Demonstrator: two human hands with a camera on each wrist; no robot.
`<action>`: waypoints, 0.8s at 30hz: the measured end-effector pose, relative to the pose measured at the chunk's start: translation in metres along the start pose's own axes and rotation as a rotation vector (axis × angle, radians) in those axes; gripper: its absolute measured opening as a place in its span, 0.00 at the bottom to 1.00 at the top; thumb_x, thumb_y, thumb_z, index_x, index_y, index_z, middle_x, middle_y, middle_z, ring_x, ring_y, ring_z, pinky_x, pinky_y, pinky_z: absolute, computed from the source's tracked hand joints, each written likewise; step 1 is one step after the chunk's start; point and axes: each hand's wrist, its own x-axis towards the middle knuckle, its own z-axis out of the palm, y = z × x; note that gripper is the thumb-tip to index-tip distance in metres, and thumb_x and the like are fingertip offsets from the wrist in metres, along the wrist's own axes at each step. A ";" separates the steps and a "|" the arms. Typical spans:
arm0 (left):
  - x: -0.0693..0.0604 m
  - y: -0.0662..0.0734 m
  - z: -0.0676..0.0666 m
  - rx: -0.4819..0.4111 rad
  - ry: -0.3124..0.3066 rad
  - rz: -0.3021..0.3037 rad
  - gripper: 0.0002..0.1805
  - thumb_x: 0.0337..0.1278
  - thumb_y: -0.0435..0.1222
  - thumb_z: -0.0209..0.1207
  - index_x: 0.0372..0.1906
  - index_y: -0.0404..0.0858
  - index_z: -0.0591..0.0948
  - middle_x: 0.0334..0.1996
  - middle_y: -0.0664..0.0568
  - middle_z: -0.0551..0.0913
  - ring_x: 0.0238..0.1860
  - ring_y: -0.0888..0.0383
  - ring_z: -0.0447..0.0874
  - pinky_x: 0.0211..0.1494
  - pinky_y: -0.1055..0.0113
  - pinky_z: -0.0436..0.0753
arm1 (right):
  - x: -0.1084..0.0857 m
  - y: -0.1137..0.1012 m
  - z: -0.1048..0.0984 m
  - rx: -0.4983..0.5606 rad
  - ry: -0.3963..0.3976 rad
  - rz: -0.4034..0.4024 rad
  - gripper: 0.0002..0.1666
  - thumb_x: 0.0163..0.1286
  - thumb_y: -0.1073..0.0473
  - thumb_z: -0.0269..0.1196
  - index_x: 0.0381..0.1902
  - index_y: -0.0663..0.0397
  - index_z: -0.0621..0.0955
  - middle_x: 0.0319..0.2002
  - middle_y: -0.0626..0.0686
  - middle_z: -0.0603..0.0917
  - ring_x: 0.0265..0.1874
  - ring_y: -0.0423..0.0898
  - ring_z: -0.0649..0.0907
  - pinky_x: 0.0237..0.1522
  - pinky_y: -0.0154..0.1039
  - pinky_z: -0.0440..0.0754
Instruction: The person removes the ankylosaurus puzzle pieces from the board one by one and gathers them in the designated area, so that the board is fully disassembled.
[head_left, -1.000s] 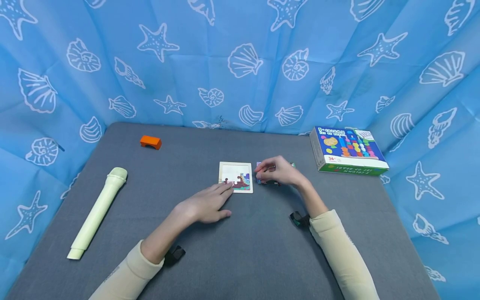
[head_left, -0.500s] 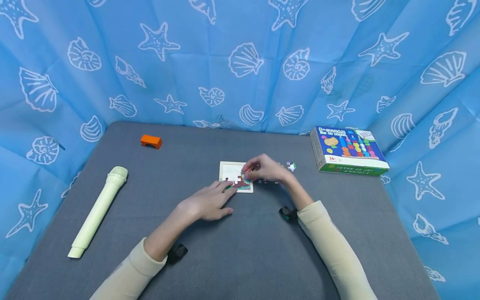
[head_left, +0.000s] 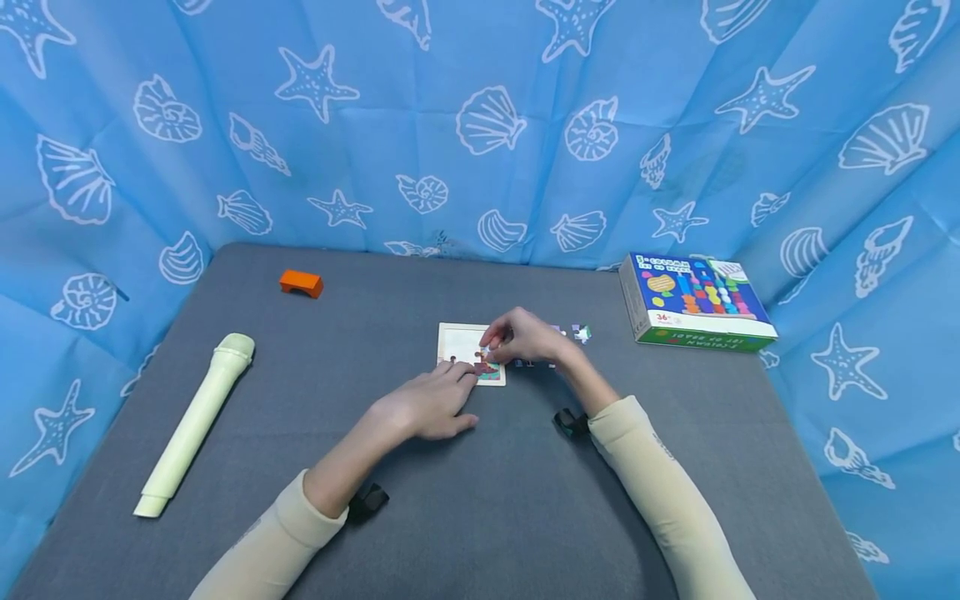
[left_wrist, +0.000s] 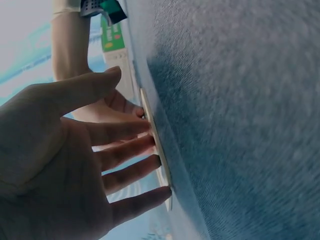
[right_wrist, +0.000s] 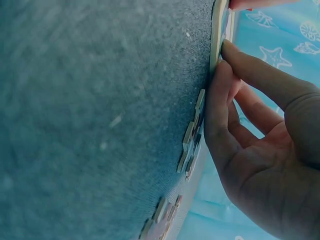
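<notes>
A square puzzle board (head_left: 459, 327) with a pale frame lies at mid-table, its lower part filled with coloured pieces. My left hand (head_left: 427, 404) rests fingertips on its lower left, fingers nearly straight; the left wrist view shows this hand (left_wrist: 75, 150) touching the board's edge (left_wrist: 159, 145). At the board's right side my right hand (head_left: 528, 337) pinches a small puzzle piece (head_left: 486, 352), mostly hidden by the fingers. In the right wrist view the thumb and forefinger of that hand (right_wrist: 265, 125) meet at the board (right_wrist: 216, 37). Loose pieces (right_wrist: 189, 137) lie beside it.
Another loose piece (head_left: 582, 333) lies right of my right hand. A colourful box (head_left: 697, 300) stands at the back right, an orange arch block (head_left: 302, 283) at the back left, a pale green microphone-shaped object (head_left: 197, 425) at the left. A blue curtain (head_left: 420, 150) hangs behind.
My right hand has moved left from the loose pieces to the board, uncovering some of them. My left hand has shifted slightly to the right along the board.
</notes>
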 end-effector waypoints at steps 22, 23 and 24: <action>0.001 0.003 0.003 0.013 -0.033 -0.034 0.37 0.80 0.54 0.60 0.84 0.45 0.67 0.81 0.45 0.65 0.81 0.42 0.64 0.76 0.44 0.79 | -0.007 -0.001 0.000 -0.087 0.084 -0.113 0.08 0.70 0.68 0.73 0.47 0.61 0.91 0.39 0.56 0.91 0.37 0.40 0.85 0.43 0.31 0.84; 0.001 0.004 0.002 0.011 -0.032 -0.034 0.37 0.80 0.54 0.60 0.84 0.45 0.67 0.81 0.45 0.65 0.81 0.42 0.64 0.75 0.44 0.79 | -0.008 -0.001 0.000 -0.079 0.084 -0.116 0.09 0.70 0.69 0.73 0.47 0.61 0.91 0.39 0.56 0.91 0.37 0.41 0.86 0.43 0.30 0.84; 0.001 0.004 0.002 0.012 -0.034 -0.035 0.37 0.80 0.54 0.60 0.84 0.45 0.67 0.81 0.46 0.65 0.81 0.42 0.64 0.76 0.44 0.78 | -0.009 0.000 0.001 -0.071 0.085 -0.120 0.09 0.70 0.69 0.73 0.47 0.61 0.91 0.39 0.57 0.91 0.38 0.41 0.86 0.43 0.30 0.84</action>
